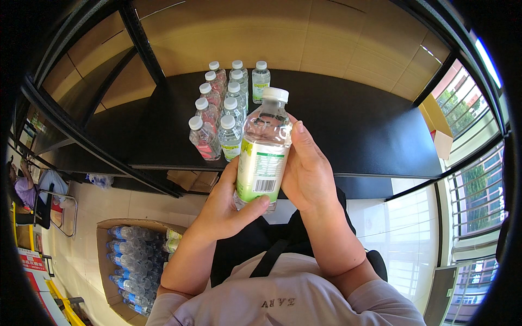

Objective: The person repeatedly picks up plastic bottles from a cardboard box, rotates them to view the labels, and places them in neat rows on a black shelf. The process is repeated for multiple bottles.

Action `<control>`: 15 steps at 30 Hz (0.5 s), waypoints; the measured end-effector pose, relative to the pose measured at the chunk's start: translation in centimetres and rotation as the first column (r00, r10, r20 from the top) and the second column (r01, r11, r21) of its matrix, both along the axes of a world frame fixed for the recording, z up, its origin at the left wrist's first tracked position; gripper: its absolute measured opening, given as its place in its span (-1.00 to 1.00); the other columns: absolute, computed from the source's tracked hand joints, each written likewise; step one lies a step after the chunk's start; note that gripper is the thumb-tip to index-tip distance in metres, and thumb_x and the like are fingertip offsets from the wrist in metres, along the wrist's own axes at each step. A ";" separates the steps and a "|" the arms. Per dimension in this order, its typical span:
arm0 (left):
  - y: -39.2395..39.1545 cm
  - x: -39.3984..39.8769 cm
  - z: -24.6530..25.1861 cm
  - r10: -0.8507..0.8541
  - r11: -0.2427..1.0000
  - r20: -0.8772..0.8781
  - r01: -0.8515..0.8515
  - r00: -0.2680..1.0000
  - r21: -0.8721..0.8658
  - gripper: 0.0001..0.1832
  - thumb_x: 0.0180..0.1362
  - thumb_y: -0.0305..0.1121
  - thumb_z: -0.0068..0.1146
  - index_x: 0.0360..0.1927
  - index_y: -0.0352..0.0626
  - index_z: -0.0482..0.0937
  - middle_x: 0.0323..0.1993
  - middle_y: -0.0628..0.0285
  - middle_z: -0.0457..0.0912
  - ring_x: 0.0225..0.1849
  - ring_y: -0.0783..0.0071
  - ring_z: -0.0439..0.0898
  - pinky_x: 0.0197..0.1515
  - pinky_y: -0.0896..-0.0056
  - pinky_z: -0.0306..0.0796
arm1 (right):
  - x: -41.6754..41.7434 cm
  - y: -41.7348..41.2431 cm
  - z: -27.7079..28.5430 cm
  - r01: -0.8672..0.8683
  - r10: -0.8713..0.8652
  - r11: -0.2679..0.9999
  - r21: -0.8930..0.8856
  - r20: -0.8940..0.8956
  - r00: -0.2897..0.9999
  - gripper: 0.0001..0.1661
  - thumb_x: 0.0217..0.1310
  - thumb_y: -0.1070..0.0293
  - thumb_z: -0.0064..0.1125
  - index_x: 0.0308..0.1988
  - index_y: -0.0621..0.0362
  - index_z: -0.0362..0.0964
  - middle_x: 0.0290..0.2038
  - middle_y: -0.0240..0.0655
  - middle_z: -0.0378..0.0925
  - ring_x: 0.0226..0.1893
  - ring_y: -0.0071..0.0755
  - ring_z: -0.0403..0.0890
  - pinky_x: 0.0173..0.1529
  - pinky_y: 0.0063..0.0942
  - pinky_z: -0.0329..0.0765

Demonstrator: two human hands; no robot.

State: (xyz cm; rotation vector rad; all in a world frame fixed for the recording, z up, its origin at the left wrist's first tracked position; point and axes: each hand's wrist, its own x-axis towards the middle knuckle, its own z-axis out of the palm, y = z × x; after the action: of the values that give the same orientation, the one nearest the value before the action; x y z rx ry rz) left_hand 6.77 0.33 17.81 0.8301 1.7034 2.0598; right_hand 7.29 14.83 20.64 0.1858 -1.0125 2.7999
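Between my two hands is a clear plastic bottle (pixel 266 155) with a white cap and a green and white label that bears writing and a barcode. My left hand (pixel 228 208) grips it low on the left, thumb across its base. On its right side my right hand (pixel 308 167) holds the upper body, thumb near the shoulder. Behind it on the black shelf (pixel 350 134) stand a row of red-labelled bottles (pixel 205 142) and a row of green-labelled bottles (pixel 230 138). One green-labelled bottle (pixel 261 85) stands apart at the back, right of those rows.
A cardboard box (pixel 102 261) on the floor at lower left holds many blue-labelled bottles (pixel 130 261) and some green-labelled ones (pixel 173 240). Black metal posts (pixel 142 45) frame the shelf. A person (pixel 25 185) sits at far left by a chair (pixel 67 216). Barred windows (pixel 473 183) are at right.
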 end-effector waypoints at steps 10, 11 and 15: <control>0.2 0.0 0.3 0.001 1.000 0.044 -0.001 0.999 -0.004 -0.33 0.00 -0.35 0.14 0.14 -0.33 0.10 -0.04 0.15 0.36 -0.01 0.47 0.35 0.02 0.42 0.23 | 0.2 0.4 0.2 -0.091 0.092 0.995 -0.047 0.016 0.996 -0.52 0.19 0.10 -0.05 -0.05 0.27 0.25 -0.18 -0.26 0.43 -0.14 -0.40 0.44 0.02 -0.40 0.36; 0.1 0.0 0.5 -0.008 1.000 0.048 0.008 0.999 -0.004 -0.33 0.00 -0.33 0.14 0.14 -0.33 0.10 -0.03 0.14 0.36 0.00 0.46 0.36 0.02 0.42 0.24 | 0.1 0.5 0.2 -0.097 0.097 0.995 -0.038 0.015 0.995 -0.50 0.17 0.08 -0.04 -0.07 0.27 0.26 -0.18 -0.27 0.43 -0.15 -0.40 0.44 0.01 -0.40 0.36; 0.2 0.2 0.9 -0.055 0.998 0.101 0.052 0.993 0.037 -0.31 -0.01 -0.29 0.15 0.15 -0.32 0.10 -0.02 0.14 0.37 0.01 0.46 0.37 0.03 0.40 0.24 | 0.0 0.8 -0.2 -0.097 0.098 0.995 -0.035 0.037 0.994 -0.45 0.12 0.03 0.03 -0.09 0.29 0.28 -0.20 -0.26 0.43 -0.15 -0.41 0.44 0.01 -0.39 0.35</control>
State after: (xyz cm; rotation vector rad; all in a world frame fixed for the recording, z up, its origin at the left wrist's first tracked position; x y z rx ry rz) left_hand 6.98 0.51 18.74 0.7587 1.5794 2.0640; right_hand 7.27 15.66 20.43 0.1827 -0.9898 2.9175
